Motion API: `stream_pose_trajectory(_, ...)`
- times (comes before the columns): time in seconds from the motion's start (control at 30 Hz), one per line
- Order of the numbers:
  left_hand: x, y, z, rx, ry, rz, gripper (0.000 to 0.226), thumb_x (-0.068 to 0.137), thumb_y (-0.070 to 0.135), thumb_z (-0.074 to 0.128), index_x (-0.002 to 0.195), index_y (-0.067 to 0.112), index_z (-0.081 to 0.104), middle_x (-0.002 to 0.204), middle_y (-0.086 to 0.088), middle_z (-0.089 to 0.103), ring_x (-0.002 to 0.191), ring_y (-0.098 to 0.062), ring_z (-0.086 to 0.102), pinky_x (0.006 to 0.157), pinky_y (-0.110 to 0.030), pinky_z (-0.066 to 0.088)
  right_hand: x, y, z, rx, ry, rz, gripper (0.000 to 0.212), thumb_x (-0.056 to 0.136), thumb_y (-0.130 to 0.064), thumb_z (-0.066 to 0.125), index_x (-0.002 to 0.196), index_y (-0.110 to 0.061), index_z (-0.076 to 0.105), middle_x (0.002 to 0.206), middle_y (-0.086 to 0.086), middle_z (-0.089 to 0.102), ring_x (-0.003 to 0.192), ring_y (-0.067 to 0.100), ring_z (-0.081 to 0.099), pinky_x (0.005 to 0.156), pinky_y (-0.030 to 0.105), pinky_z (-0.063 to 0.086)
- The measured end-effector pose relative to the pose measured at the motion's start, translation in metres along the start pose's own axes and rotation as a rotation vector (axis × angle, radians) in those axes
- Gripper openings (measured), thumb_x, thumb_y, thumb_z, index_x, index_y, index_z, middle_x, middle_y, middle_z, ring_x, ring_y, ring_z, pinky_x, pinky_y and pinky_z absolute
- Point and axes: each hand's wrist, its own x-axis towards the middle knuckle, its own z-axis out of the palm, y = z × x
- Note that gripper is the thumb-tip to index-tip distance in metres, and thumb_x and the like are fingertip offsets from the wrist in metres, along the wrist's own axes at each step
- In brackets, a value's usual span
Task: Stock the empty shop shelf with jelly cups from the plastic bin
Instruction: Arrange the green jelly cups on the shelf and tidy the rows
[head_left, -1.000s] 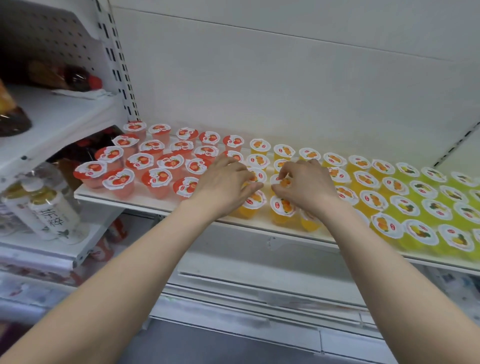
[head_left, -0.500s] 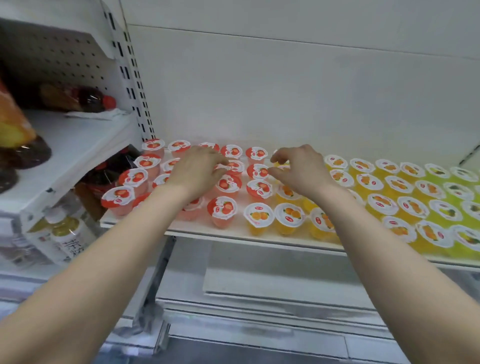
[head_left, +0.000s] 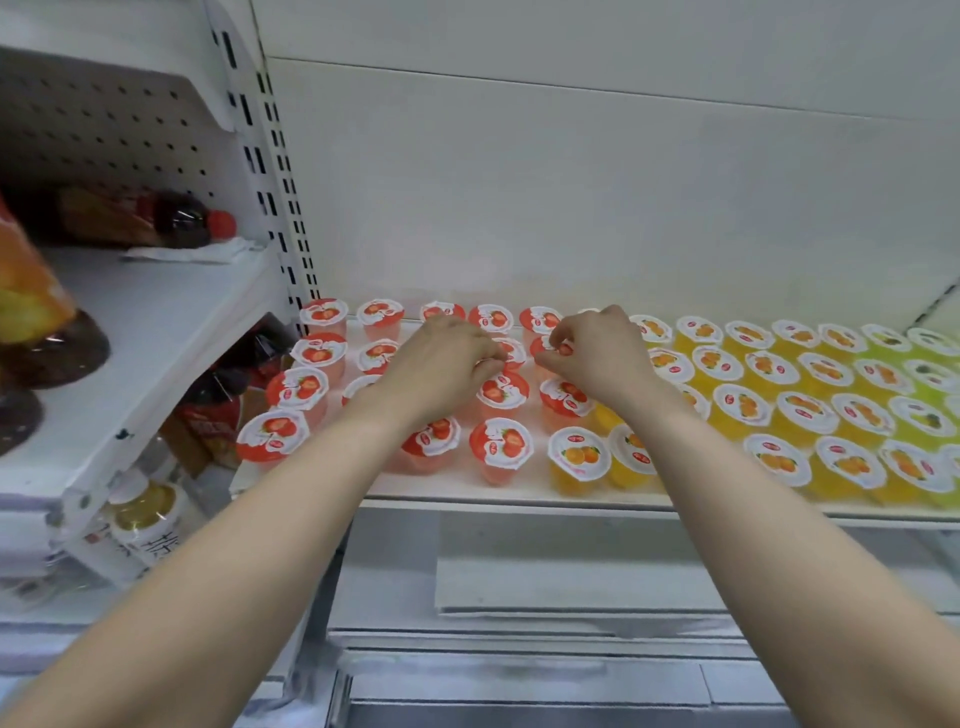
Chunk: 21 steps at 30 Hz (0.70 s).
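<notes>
We note: dark plastic bottle with red cap (head_left: 171, 221) lying on white metal side shelf (head_left: 156, 322); yellow-filled drink bottles (head_left: 145, 514) beneath it.

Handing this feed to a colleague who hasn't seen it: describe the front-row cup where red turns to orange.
Find the white shelf covered in jelly cups, red at the left, orange in the middle, green at the right. Along its front row, pass the red cups; the orange cup is next. Its left neighbour's lid shows strawberries; its own shows oranges.
</notes>
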Motion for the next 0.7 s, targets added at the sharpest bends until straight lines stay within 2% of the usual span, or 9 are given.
stream_pose_trajectory(0.13, 0.0, -0.001, -0.001, -0.016, 0.007, 0.01, 0.03, 0.098, 0.031, 0.049, 0.12, 0.023, 0.069, 0.121, 0.002, 0.068, 0.115, -0.021, 0.055, 0.102, -0.037, 0.036, -0.003, 0.003, -0.001, 0.033, 0.001, 0.028, 0.035, 0.086, -0.053, 0.061, 0.104, -0.026, 0.073, 0.102, 0.002, 0.072, 0.107, 0.026, 0.053, 0.08, 0.037, 0.048)
stream_pose_trajectory(0.23, -0.004, 0.0, -0.004, -0.025, 0.054, -0.001, 0.029, 0.096, 0.035, 0.053, 0.117, 0.025, 0.07, 0.117, 0.002, 0.068, 0.111, -0.022, 0.055, 0.097, -0.035, 0.037, -0.012, 0.006, -0.009, 0.118, 0.045, 0.014, 0.037, 0.087, -0.054, 0.062, 0.106, -0.023, 0.073, 0.104, 0.001, 0.072, 0.108, 0.026, 0.054, 0.082, 0.037, 0.046)
stream_pose_trajectory(0.3, -0.009, 0.006, -0.008, -0.037, 0.065, -0.013, 0.028, 0.094, 0.039, 0.055, 0.115, 0.028, 0.07, 0.114, 0.003, 0.068, 0.109, -0.021, 0.053, 0.093, -0.032, 0.037, -0.021, 0.008, -0.016, 0.139, 0.057, -0.007, 0.035, 0.087, -0.053, 0.063, 0.099, -0.022, 0.074, 0.101, 0.0, 0.072, 0.103, 0.025, 0.057, 0.08, 0.036, 0.047)
stream_pose_trajectory(0.4, -0.016, 0.016, -0.011, 0.006, 0.016, -0.019, 0.03, 0.091, 0.049, 0.056, 0.112, 0.032, 0.07, 0.113, 0.006, 0.066, 0.109, -0.019, 0.052, 0.087, -0.029, 0.035, -0.034, 0.007, -0.023, 0.097, -0.024, -0.008, 0.04, 0.081, -0.064, 0.06, 0.091, -0.028, 0.074, 0.093, -0.004, 0.071, 0.099, 0.021, 0.058, 0.081, 0.037, 0.051)
stream_pose_trajectory(0.53, -0.019, 0.023, -0.011, 0.049, -0.004, -0.062, 0.035, 0.089, 0.054, 0.055, 0.114, 0.034, 0.069, 0.112, 0.003, 0.066, 0.106, -0.02, 0.054, 0.086, -0.032, 0.04, -0.047, -0.001, -0.023, 0.009, -0.107, -0.009, 0.047, 0.075, -0.071, 0.059, 0.1, -0.032, 0.071, 0.1, -0.006, 0.07, 0.107, 0.021, 0.055, 0.086, 0.039, 0.051)
stream_pose_trajectory(0.7, -0.02, 0.029, -0.012, 0.112, -0.014, -0.091, 0.038, 0.089, 0.058, 0.053, 0.115, 0.035, 0.068, 0.109, 0.003, 0.069, 0.104, -0.024, 0.054, 0.083, -0.033, 0.04, -0.052, -0.005, -0.023, 0.041, -0.079, 0.015, 0.046, 0.079, -0.063, 0.063, 0.106, -0.026, 0.071, 0.102, -0.003, 0.071, 0.099, 0.019, 0.061, 0.085, 0.039, 0.055)
